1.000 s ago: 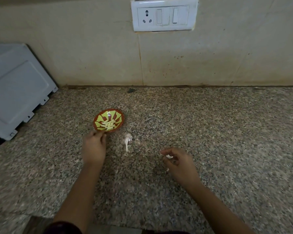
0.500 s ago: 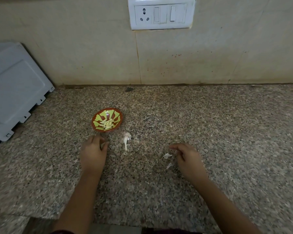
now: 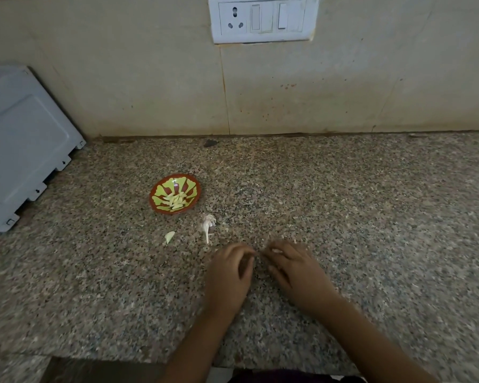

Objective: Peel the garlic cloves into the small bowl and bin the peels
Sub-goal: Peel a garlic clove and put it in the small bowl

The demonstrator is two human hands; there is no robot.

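Speckled granite worktop [image 3: 371, 217], tiled wall behind with a switch plate [image 3: 263, 19], grey appliance [image 3: 20, 145] at far left.

Head view, the only one:
- Small bowl [image 3: 161, 210] sits left of centre and holds a heap of peeled cloves [image 3: 176, 201].
- One loose clove [image 3: 169, 236] lies on the worktop near the bowl, outside it.
- Bare garlic stem [image 3: 208, 228] with husk lies just right of that clove.
- Left hand [image 3: 230, 275] and right hand [image 3: 293, 269] are close together at centre, fingers [image 3: 281, 246] curled and tips meeting. I cannot tell whether either pinches a peel scrap.

Risks, my judgement:
- Peel flakes are pale and thin against the speckle, so some could be missed.
- A careless sweep could gather the loose clove with the peels and bin it.
- No bin in view, so scraps may drop while being carried.
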